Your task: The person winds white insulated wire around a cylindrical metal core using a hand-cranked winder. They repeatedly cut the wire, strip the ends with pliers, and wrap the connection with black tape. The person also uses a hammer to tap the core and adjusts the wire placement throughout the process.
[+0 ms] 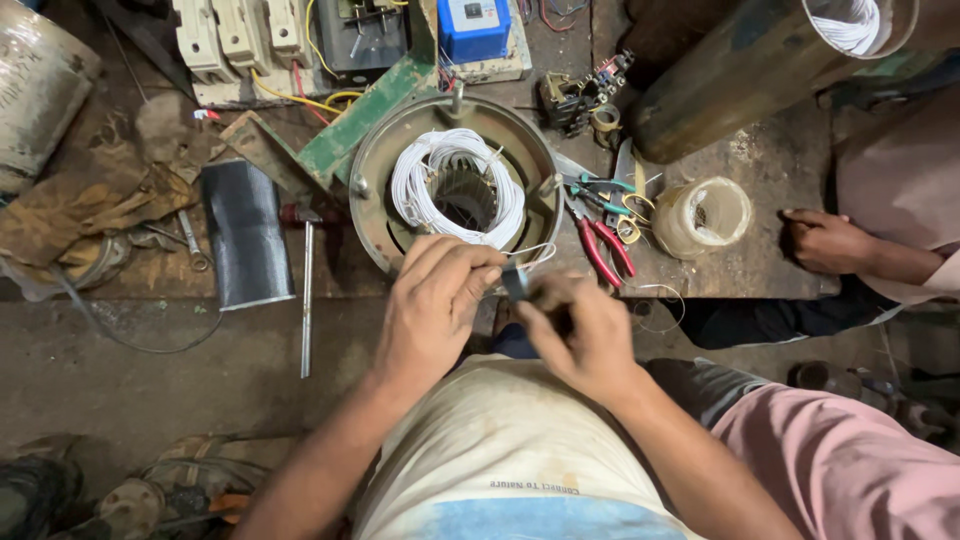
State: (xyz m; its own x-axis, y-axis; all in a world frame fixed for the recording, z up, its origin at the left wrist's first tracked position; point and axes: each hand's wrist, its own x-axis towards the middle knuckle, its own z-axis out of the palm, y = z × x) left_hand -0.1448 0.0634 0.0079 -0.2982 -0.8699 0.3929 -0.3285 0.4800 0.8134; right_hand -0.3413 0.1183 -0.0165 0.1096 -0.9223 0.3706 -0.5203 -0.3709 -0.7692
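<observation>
A round metal motor housing (375,190) stands on the workbench with white wire coils (415,180) wound inside it. My left hand (430,305) sits at the housing's near rim, its fingers pinched on a thin white wire (535,250) that leads out of the coils. My right hand (580,335) is just to the right, fingers closed on a small dark piece (515,283) held between both hands. What the piece is I cannot tell.
Red-handled pliers (605,250) and green-handled cutters (600,190) lie right of the housing, beside a clear jar (700,215). Another person's hand (825,240) rests at the bench's right edge. A black sheet (245,235), a metal rod (306,300) and a spanner (192,240) lie left.
</observation>
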